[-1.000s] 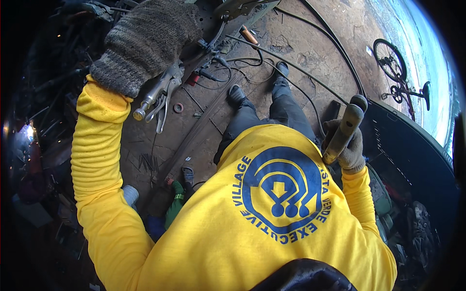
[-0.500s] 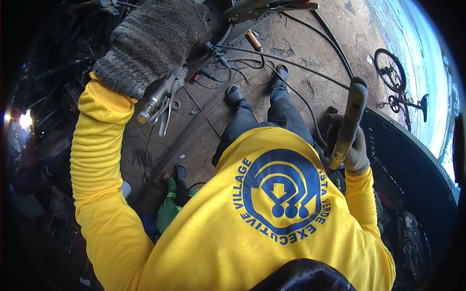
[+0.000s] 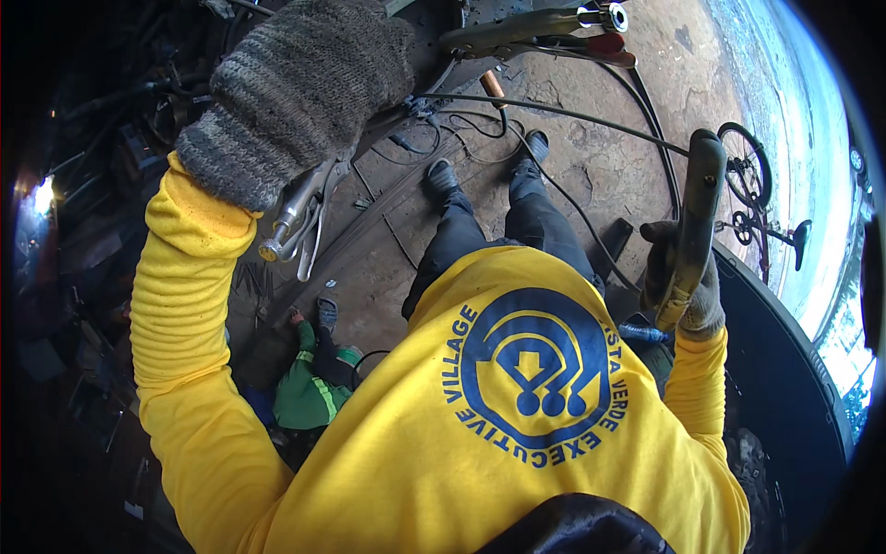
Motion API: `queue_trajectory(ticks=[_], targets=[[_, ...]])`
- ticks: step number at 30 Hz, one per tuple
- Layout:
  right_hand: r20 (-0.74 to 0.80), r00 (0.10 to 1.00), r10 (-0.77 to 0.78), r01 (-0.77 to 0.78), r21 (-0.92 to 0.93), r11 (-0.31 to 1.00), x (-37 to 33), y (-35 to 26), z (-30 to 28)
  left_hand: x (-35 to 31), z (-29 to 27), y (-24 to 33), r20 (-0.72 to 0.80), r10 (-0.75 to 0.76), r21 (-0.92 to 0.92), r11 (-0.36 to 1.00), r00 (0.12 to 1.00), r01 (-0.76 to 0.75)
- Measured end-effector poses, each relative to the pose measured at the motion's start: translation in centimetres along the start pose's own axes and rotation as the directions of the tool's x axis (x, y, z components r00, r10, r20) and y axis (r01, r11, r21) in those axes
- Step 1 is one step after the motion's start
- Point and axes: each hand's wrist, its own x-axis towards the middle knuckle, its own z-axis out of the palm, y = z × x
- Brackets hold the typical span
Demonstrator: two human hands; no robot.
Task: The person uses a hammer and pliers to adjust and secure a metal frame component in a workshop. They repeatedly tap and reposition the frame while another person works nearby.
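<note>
My left hand [image 3: 295, 102], in a thick grey-brown knitted glove, is over the dark metalwork at the upper left. Its fingers are hidden, so I cannot tell what it grips. Silver locking pliers [image 3: 300, 217] stick out just below its wrist. A second pair of locking pliers [image 3: 517, 32] is clamped beside the fingers' side. At the right, my gloved right hand [image 3: 697, 282] is closed round a worn brown welding electrode holder [image 3: 699, 203]. From its top, a long thin welding rod [image 3: 572, 114] runs left, toward the metalwork beside my left hand.
Cables [image 3: 581, 217] snake over the brown floor, one ending in a copper-coloured cylinder [image 3: 493, 85]. A person in green [image 3: 309, 392] crouches at the lower left. A bright spark glare [image 3: 43, 196] shows at far left. A bicycle [image 3: 757, 198] and a dark curved panel [image 3: 784, 369] are at right.
My right hand with the electrode holder has shifted right and slightly down in view. My left hand has moved slightly right. More of the upper locking pliers' end now shows.
</note>
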Motion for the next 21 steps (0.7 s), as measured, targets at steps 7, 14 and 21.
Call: queue_trajectory(ticks=[7,14,21], targets=[[-0.029,0.998,0.055,-0.056,-0.015,0.998,0.4,-0.5,-0.3,0.0,-0.2,0.4,0.012,-0.017,0.002,1.000,1.000,0.017],[-0.036,0.997,0.070,-0.071,-0.039,0.997,0.4,-0.6,-0.2,0.2,-0.3,0.2,0.015,-0.029,0.017,0.999,0.999,0.028],[-0.041,0.996,0.073,-0.076,-0.074,0.994,0.5,-0.5,-0.4,0.0,-0.2,0.3,0.008,-0.044,0.021,0.999,0.999,0.044]])
